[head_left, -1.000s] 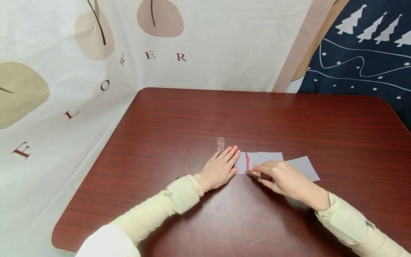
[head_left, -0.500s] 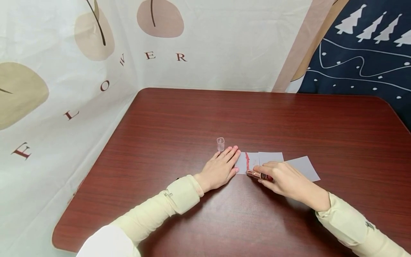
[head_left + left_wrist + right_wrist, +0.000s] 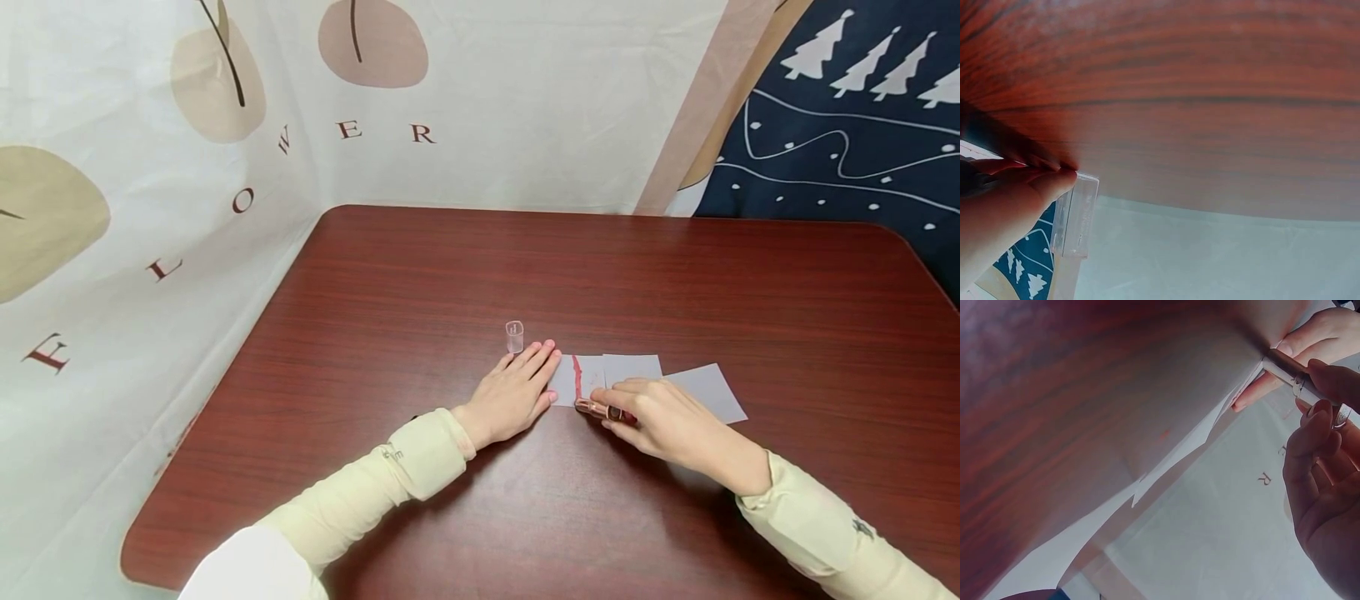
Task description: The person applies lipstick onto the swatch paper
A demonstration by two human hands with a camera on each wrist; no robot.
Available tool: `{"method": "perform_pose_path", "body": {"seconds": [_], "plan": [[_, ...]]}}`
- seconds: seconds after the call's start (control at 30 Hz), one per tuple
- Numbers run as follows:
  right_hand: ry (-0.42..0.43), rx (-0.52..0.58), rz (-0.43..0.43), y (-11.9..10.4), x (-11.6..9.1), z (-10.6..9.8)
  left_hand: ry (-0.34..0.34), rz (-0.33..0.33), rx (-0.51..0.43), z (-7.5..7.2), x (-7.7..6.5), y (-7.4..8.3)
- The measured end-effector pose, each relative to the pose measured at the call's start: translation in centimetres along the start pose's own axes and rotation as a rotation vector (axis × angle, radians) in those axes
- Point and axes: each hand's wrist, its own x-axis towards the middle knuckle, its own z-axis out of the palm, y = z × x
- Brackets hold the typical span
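My left hand (image 3: 506,398) lies flat with fairly straight fingers, their tips at the left edge of a small pale paper sheet (image 3: 562,382). A red smeared line (image 3: 577,377) runs down that sheet. Between thumb and fingers, my right hand (image 3: 667,421) pinches a shiny rose-gold lipstick (image 3: 595,407); its end is at the lower end of the line. The right wrist view shows the lipstick (image 3: 1288,370) tilted, its tip near the paper's edge. A clear cap (image 3: 514,337) stands just beyond my left fingers, and the left wrist view has this cap (image 3: 1077,219) beside the fingertips.
Two more pale sheets continue to the right: a middle sheet (image 3: 633,365) and a slanted one (image 3: 708,392), partly behind my right hand. All lie on a dark red wooden table (image 3: 450,267). A printed white cloth (image 3: 525,100) hangs behind it.
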Motion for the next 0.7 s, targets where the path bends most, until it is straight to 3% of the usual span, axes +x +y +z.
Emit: {"method": "perform_pose_path", "body": {"seconds": [0.7], "plan": [[-0.018,0.043,0.044,0.11,-0.31,-0.07,0.011,0.01,0.004,-0.01,0.05,0.07]]}}
